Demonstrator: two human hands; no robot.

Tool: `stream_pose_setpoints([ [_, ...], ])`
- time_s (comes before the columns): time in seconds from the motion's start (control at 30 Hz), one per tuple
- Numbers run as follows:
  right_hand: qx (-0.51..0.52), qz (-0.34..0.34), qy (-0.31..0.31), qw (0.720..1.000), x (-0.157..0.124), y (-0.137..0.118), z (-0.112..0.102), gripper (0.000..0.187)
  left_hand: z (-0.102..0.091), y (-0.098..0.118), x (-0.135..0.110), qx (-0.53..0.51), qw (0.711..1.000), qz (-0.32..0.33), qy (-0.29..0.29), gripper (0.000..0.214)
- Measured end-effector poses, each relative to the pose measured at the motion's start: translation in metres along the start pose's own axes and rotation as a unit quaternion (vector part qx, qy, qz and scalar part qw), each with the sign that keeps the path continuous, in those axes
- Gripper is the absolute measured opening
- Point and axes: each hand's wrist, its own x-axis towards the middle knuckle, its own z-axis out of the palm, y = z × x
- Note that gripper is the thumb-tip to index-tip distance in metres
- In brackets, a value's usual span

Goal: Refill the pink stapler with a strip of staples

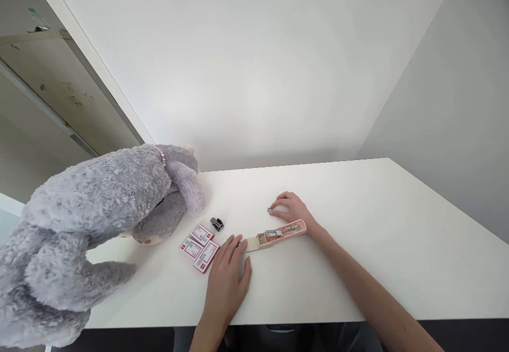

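1. Right grip: your right hand (292,209) is closed in a fingertip pinch on a short staple strip (270,210), held low at the table (377,235) surface just beyond the stapler (280,233). Keep the pinch light and on the strip's sides; a hard squeeze would likely break the strip.

2. Left grip: your left hand (226,278) lies open and flat, holding nothing, with its fingertips at the stapler's cream end. Whether they touch it cannot be told. Press there if the body needs steadying.

3. The stapler lies opened out flat, with its metal magazine facing up between your hands. Keep the strip level and in line with that channel, legs down.

4. Nearby, left of the stapler, are three staple boxes (199,248), a small black metal tool (217,223) and a grey plush toy (99,209). Keep your forearms clear of them.
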Motion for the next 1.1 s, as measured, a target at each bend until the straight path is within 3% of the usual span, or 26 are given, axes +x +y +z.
stream_pose_setpoints([
  [0.2, 0.098, 0.053, 0.014, 0.994, -0.003, -0.002, -0.012, 0.030, -0.001, 0.001, 0.002, -0.005, 1.000, -0.007, -0.007, 0.040],
  [0.5, 0.273, 0.135, 0.054, 0.951, -0.005, -0.007, -0.034, 0.042, -0.002, 0.001, 0.001, -0.008, 1.000, -0.016, -0.016, 0.039],
  [0.73, 0.400, 0.154, 0.049, 0.902, -0.006, -0.006, -0.046, 0.046, -0.001, 0.001, 0.000, -0.003, 1.000, -0.007, -0.016, 0.040],
  [0.97, 0.488, 0.149, 0.063, 0.858, -0.007, -0.010, -0.055, 0.036, 0.000, 0.000, 0.000, 0.011, 1.000, 0.000, -0.020, 0.040],
  [1.1, 0.558, 0.152, 0.075, 0.812, -0.006, -0.011, -0.058, 0.030, -0.001, 0.000, 0.000, 0.007, 1.000, -0.003, -0.017, 0.040],
])
